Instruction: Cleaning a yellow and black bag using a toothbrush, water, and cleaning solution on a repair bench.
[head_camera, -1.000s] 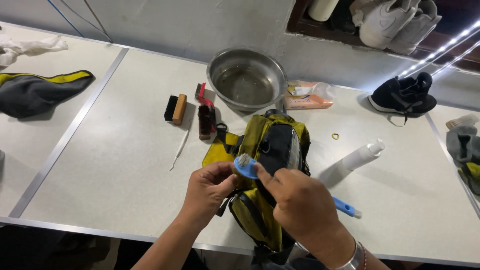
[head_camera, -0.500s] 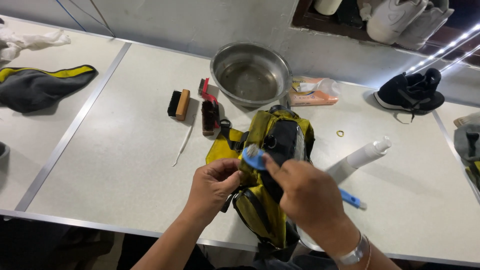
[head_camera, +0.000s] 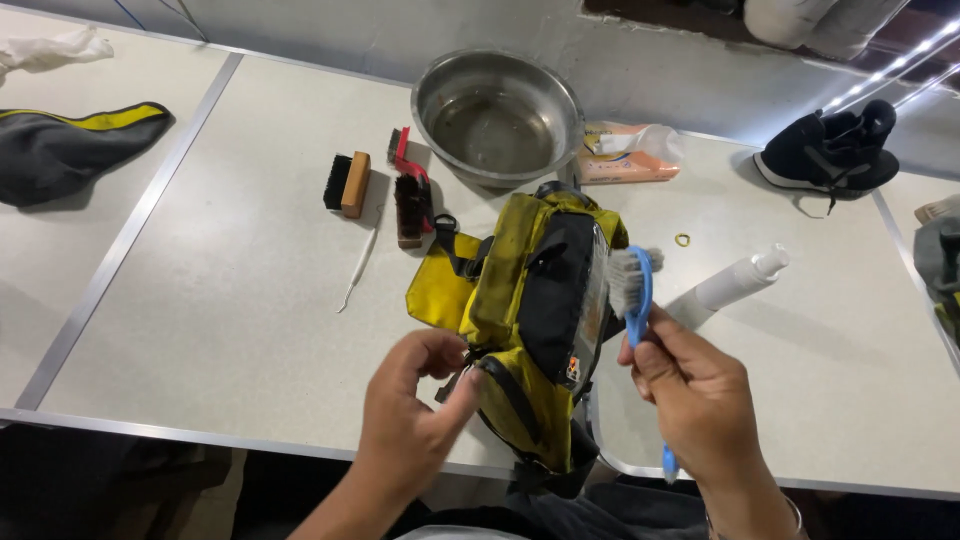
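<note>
The worktop (head_camera: 230, 330) is a pale surface split by metal seams; its near edge runs along the bottom of the view, and the broad left-centre area carries nothing. A grey-and-yellow cloth (head_camera: 70, 150) lies at the far left, partly cut off by the frame.

The bag (head_camera: 535, 320), yellow and black, lies at the centre with its lower end overhanging the near edge. A metal bowl (head_camera: 497, 115) stands just behind it; the bowl holds shallow liquid, depth not discernible. A black shoe (head_camera: 830, 150) rests at the far right, well apart from the bag. An orange pouch (head_camera: 625, 155) lies beside the bowl; its contents cannot be made out.

The left hand (head_camera: 415, 410) has fingers loosely curled, thumb and fingertips at the strap fittings on the bag's left side; a firm grip cannot be confirmed. The right hand (head_camera: 695, 395) is clamped on the handle of the blue brush (head_camera: 632, 285), bristles against the bag's right edge. The handle's lower end protrudes below the hand.

A white bottle (head_camera: 740, 280) lies on its side right of the brush. Two wood-backed brushes (head_camera: 348, 183) and a red-handled one (head_camera: 408, 160) lie left of the bowl. A thin white pick (head_camera: 358, 270) lies below them. A small ring (head_camera: 682, 240) lies near the bottle.
</note>
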